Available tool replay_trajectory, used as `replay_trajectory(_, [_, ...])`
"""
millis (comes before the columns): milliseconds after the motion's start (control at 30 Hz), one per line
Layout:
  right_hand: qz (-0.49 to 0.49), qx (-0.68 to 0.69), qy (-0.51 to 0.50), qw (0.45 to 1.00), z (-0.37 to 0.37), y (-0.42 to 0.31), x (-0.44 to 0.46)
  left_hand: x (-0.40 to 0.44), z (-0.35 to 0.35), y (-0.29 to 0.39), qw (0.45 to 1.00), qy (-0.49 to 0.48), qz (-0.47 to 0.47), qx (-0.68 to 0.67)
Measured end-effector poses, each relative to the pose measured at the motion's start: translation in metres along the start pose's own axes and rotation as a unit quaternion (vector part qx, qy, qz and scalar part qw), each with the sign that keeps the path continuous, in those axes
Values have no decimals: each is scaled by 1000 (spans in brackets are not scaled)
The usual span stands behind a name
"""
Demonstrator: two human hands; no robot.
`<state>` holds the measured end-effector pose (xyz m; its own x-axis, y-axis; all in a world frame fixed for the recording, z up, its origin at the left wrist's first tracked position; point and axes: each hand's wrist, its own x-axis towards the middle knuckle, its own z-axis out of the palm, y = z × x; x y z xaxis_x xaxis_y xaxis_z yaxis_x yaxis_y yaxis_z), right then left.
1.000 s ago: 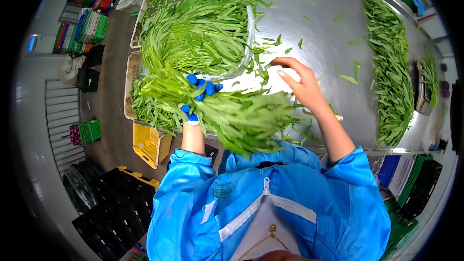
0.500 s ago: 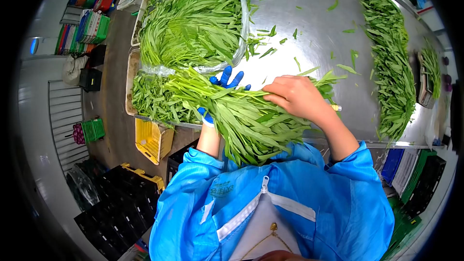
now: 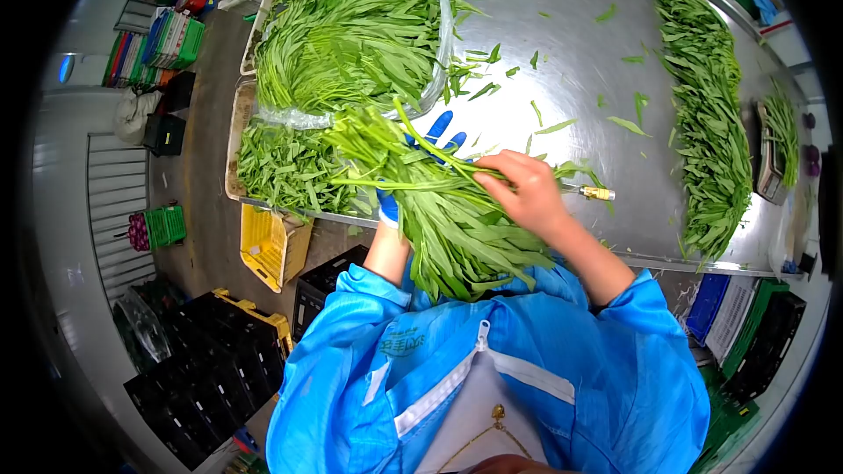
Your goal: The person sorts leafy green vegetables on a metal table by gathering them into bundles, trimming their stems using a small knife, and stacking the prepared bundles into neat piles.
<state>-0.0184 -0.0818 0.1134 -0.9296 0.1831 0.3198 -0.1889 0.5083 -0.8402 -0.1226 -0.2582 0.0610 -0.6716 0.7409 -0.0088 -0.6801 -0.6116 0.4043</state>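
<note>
A large bunch of leafy greens [image 3: 465, 237] lies across my left hand [image 3: 435, 133], which wears a blue glove. Its fingers stick out spread beyond the stems, and the palm is hidden under the bunch. My bare right hand [image 3: 524, 191] pinches a few stems at the top of the bunch, thumb and fingers together. Just beyond the bunch, a plastic-lined pile of long greens [image 3: 351, 44] fills a container. Shorter leaves [image 3: 285, 171] fill the tray nearer to me on the left.
The metal table [image 3: 597, 61] carries scattered leaves and a small yellow-labelled object [image 3: 598, 193]. A long row of greens [image 3: 702, 123] and a scale [image 3: 770, 158] are at the right. A yellow crate [image 3: 274, 246] and black crates [image 3: 211, 369] stand below on the left.
My right hand has come from the open table onto the bunch and now pinches stems. My left hand with the bunch has shifted right, and some stems now stick out crosswise.
</note>
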Motion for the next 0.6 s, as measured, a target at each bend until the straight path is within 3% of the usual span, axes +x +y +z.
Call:
replay_trajectory(100, [-1, -13, 24, 1000, 21, 0, -3, -11, 10, -11, 996, 88, -10, 28])
replay_trajectory(167, [-22, -42, 24, 999, 26, -2, -6, -13, -9, -13, 999, 27, -14, 31])
replay_trajectory(300, [-62, -94, -29, 993, 25, 1, -10, -14, -5, -20, 996, 85, 15, -3])
replay_trajectory(333, [-76, -107, -6, 991, 23, -2, -8, -17, -5, -18, 979, 195, 0, 63])
replay_trajectory(433, [-104, -146, 52, 982, 17, -16, -1, -17, -16, -15, 975, 171, -68, 121])
replay_trajectory(600, [-82, -107, 89, 987, 19, -5, 6, -7, -11, -28, 973, 122, -36, 194])
